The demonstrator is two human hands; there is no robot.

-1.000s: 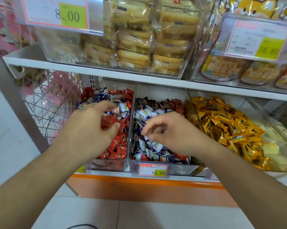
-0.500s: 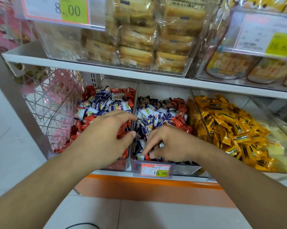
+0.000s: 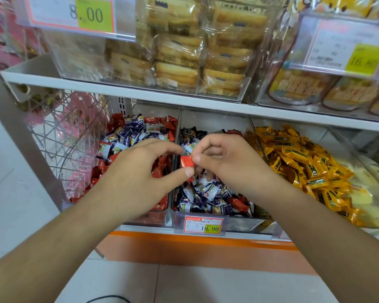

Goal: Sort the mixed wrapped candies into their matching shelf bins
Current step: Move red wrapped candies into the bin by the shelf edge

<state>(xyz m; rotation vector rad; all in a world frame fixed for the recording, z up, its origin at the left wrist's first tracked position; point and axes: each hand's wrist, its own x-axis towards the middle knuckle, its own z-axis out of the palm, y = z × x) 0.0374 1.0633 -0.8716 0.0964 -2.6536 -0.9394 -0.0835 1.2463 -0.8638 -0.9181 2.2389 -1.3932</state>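
Step in hand: handing a stray over the divider between bins. Both hands are meeting above the clear plastic divider (image 3: 177, 136) that splits the left clear bin (image 3: 162, 217), mostly red wrappers with a patch of blue-and-white ones at the back, from the middle clear bin (image 3: 238, 224), mostly blue-and-white with some reds mixed in.

The small red foil-wrapped candy (image 3: 186, 164) is sitting right over that divider, in the air, not in either bin. The left hand (image 3: 138, 173) is pinching it between thumb and forefinger. The right hand (image 3: 225, 162) is pinching it too, thumb on its right edge, remaining fingers curled under. Can't tell which hand is carrying the load.

Judgement: the red one belongs left. Next move is calling for the right hand letting go, the left dropping it onto the red pile, then going back for the remaining reds in the middle bin and the blue-and-whites in the left.

The yellow-wrapped candies (image 3: 297, 162) in the right bin are looking unmixed.
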